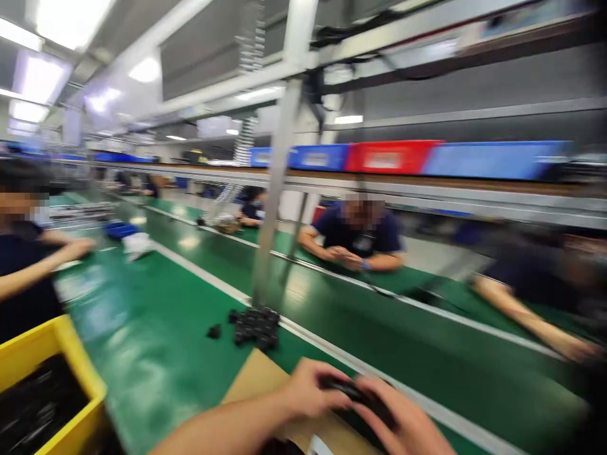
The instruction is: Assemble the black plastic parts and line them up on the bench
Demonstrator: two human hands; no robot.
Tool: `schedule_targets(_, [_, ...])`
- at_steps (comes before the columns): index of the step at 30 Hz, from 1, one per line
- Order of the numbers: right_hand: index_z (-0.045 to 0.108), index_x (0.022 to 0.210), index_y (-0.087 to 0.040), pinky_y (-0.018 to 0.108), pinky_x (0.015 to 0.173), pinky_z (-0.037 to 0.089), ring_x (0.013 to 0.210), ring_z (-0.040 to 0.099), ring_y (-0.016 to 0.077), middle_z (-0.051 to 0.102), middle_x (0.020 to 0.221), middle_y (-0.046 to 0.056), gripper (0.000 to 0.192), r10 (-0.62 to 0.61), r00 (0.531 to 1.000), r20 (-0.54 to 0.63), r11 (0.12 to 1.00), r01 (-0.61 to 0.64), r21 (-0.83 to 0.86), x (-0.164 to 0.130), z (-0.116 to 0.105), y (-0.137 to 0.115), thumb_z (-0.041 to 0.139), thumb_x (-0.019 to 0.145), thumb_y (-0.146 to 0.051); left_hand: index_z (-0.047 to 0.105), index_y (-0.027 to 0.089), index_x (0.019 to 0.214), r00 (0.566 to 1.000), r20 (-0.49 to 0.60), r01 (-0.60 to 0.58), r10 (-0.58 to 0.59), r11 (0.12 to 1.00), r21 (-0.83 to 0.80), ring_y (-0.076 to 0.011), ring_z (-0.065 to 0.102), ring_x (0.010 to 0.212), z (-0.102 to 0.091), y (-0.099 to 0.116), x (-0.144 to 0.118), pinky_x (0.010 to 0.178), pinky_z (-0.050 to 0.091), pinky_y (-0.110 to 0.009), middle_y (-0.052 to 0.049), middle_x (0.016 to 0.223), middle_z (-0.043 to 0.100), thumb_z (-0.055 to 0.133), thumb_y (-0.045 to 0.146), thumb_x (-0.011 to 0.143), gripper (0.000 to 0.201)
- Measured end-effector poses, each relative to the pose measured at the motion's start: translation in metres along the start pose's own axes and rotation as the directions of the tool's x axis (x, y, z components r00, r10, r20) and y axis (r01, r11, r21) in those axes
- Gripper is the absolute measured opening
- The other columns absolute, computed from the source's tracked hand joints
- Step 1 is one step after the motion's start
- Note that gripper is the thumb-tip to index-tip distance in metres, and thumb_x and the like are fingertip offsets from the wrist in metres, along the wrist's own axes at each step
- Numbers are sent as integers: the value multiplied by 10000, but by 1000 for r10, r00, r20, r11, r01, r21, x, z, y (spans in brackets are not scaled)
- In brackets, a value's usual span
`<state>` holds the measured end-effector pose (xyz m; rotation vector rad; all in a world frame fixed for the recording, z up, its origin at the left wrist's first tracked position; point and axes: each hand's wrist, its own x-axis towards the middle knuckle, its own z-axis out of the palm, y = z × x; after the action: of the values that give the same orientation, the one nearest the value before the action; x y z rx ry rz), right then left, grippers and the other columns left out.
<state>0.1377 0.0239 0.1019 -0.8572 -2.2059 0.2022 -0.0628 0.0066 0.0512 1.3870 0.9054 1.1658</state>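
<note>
A: Now, what are the fingers doing?

B: The fingers of the left hand are curling over one end of a long black part, and the fingers of the right hand are closing over its other end. Both hands are gripping the same piece. The picture is blurring with motion, so the exact finger contact cannot be told.

A: Where is the black part sitting?

B: It is being held low in the view, just above a sheet of brown cardboard that is lying on the green work surface.

A: What is lying around the hands?

B: A pile of small black pieces is resting on the green surface beyond the cardboard, near the foot of a grey metal post. One loose black piece is lying just beside the pile, to the left. A yellow bin holding dark items is standing at the left edge.

A: And further out?

B: A green conveyor belt is running diagonally past the cardboard. Other people are working along it: one person opposite is leaning on both forearms, and another person at the left is reaching forward. Blue and red bins are lining a shelf overhead.
</note>
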Motion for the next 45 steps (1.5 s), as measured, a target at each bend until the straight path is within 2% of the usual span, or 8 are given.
schedule_targets(3, [702,1077,-295,360,869,608,980,739,240,774,1070,35,176,32,987,155,999,-31,-8,-30,-22,12,711,908,-245,756,141,1129,998,48,-37,40,997,-63,-317,704,1128,27,-22,13,1093,511,-494,-113,1149,783,854,462,806,465])
schedule_targets(6, [646,1128,-242,321,826,552,955,702,214,754,1087,41,189,82,974,210,997,-77,-29,-32,-25,19,684,945,-219,764,154,1165,997,69,-37,43,996,-81,-322,702,1157,21,-34,21,1098,513,-480,-131,1205,787,854,456,792,487])
schedule_targets(10, [644,1144,-220,298,733,492,837,674,198,741,980,31,165,147,970,193,989,-141,-43,-30,-22,18,662,994,-286,783,146,1141,1000,-5,-27,27,998,-50,-327,740,1091,15,-36,18,1014,587,-476,-145,1159,808,889,379,745,472])
schedule_targets(18, [660,1190,-235,322,803,500,954,697,223,766,1096,60,176,104,971,216,994,-96,-46,-32,-19,24,628,1029,-302,785,142,1117,996,-77,-53,52,999,-2,-293,751,1022,20,-35,19,912,636,-408,-134,1132,807,859,302,747,410])
schedule_targets(27, [637,1179,-242,351,888,528,1048,687,227,739,1189,67,212,53,981,189,995,-69,76,-33,-19,28,637,979,-171,790,147,1127,997,-59,-52,51,998,-18,-290,754,1010,20,-30,19,873,634,-377,-132,1115,816,856,345,765,417])
schedule_targets(35, [605,1170,-238,294,676,439,808,660,199,732,949,22,217,182,957,227,983,-170,-71,-29,-25,18,680,995,-341,797,144,1095,997,-63,-52,53,999,6,-292,765,974,20,-27,16,865,646,-389,-130,1087,823,872,314,729,411])
schedule_targets(40, [633,1197,-249,309,783,474,977,679,222,746,1109,52,216,66,968,243,997,-53,-62,-29,-29,16,687,995,-303,798,148,1087,996,-76,-41,43,999,22,-309,764,1007,21,-23,15,876,650,-404,-132,1095,822,887,344,713,432])
schedule_targets(45, [656,1161,-240,319,817,511,981,695,223,759,1093,51,172,49,977,209,999,-46,-21,-29,-26,18,671,990,-238,793,148,1106,997,-57,-59,61,997,40,-298,760,1016,20,-22,15,886,643,-391,-135,1119,815,872,356,746,424])
